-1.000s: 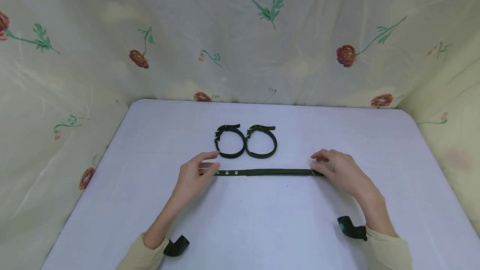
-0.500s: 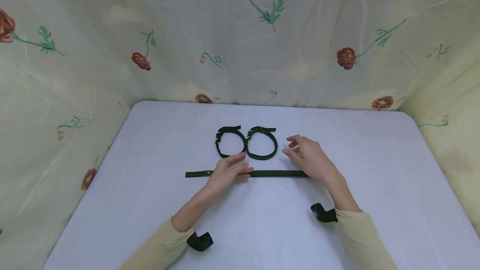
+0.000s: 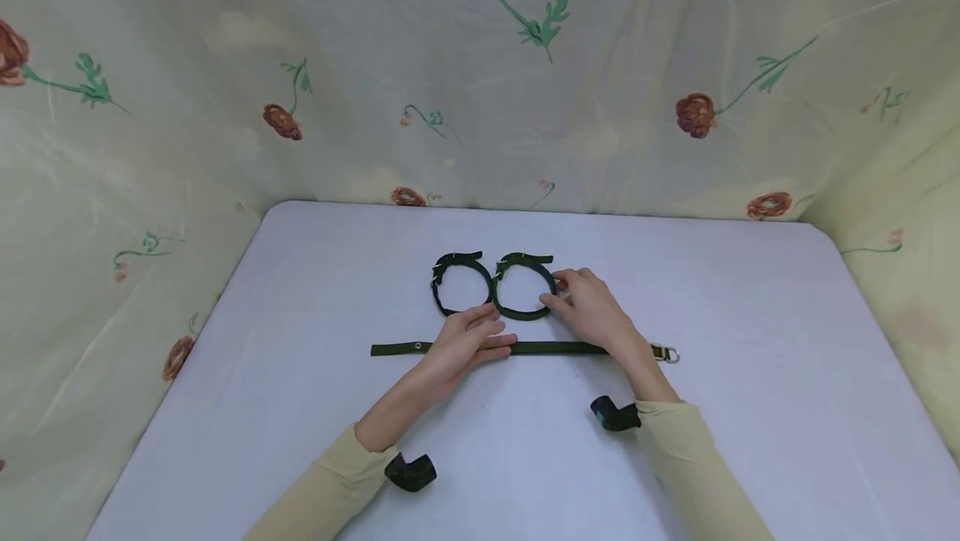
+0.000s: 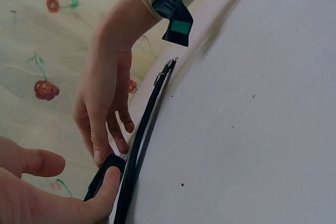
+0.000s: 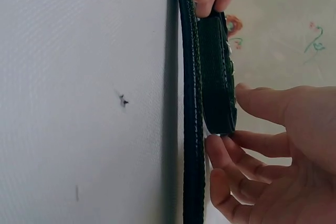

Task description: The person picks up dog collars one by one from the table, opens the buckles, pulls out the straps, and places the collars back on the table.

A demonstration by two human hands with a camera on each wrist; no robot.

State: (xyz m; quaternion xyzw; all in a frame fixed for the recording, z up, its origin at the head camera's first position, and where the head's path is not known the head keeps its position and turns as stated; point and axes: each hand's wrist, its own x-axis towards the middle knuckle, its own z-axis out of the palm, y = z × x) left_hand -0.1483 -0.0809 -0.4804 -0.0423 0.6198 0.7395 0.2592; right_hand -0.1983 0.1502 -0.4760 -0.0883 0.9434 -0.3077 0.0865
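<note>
1. Midway across the table sits the right loop (image 3: 524,315), a dark green woven band buckled into a circle, its short free end pointing right at the far side.
2. Beside it, touching, sits the left loop (image 3: 459,258), a similar but darker band with silver-coloured metal fittings.
3. Your right hand (image 3: 592,308) is at the right loop's right side, fingertips against the band, fingers loosely bent and thumb set apart from them; how firmly they press, you cannot tell.
4. Your left hand (image 3: 457,348) reaches in low with fingers nearly straight and gently fanned, fingertips at the left loop's near edge.
5. Nearer you, a long straight dark green strap (image 3: 558,348) runs sideways, passing under your left hand and right wrist; a silver-coloured buckle and ring show at its right end.
6. Your cream sleeves (image 3: 693,449) each carry a black angled mount (image 3: 615,414); the right one bears a green patch, any print too small to read.
7. Around the white table (image 3: 322,274) hangs a pale curtain (image 3: 600,41) printed with rust-red flowers.
</note>
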